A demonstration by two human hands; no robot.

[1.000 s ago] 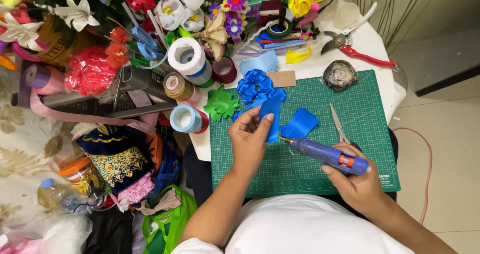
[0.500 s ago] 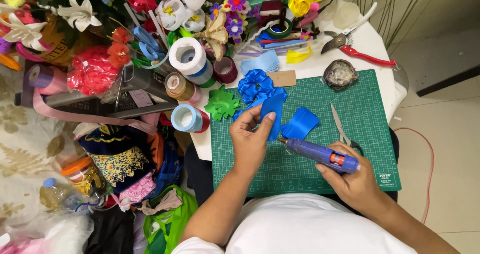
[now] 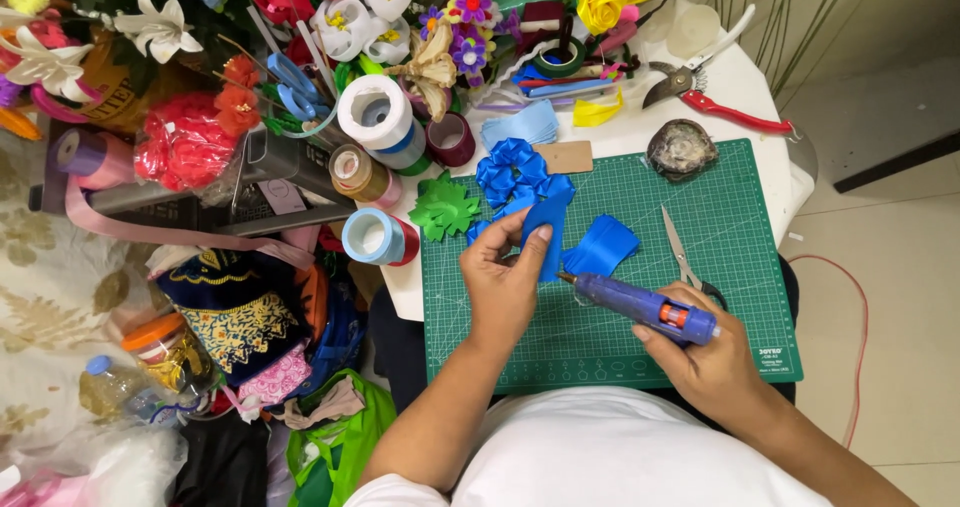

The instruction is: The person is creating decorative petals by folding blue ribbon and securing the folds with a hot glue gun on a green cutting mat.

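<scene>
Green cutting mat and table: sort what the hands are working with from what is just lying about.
In use:
- left hand pinching the blue ribbon strip
- right hand holding the blue glue gun, nozzle toward the strip

Lying about:
- silver scissors
- red-handled pruning shears
- green paper leaf
- blue ribbon rosette
- folded blue ribbon piece
- white tape roll

1 view only, head-worn camera. Looks almost straight down from above the person's chest, near enough that forearms and white shirt fill the lower frame. Green mat [image 3: 735, 229] sits centre-right, white table [image 3: 742, 89] edge above it, floor clutter left, tiled floor right. No 2nd view to share.
</scene>
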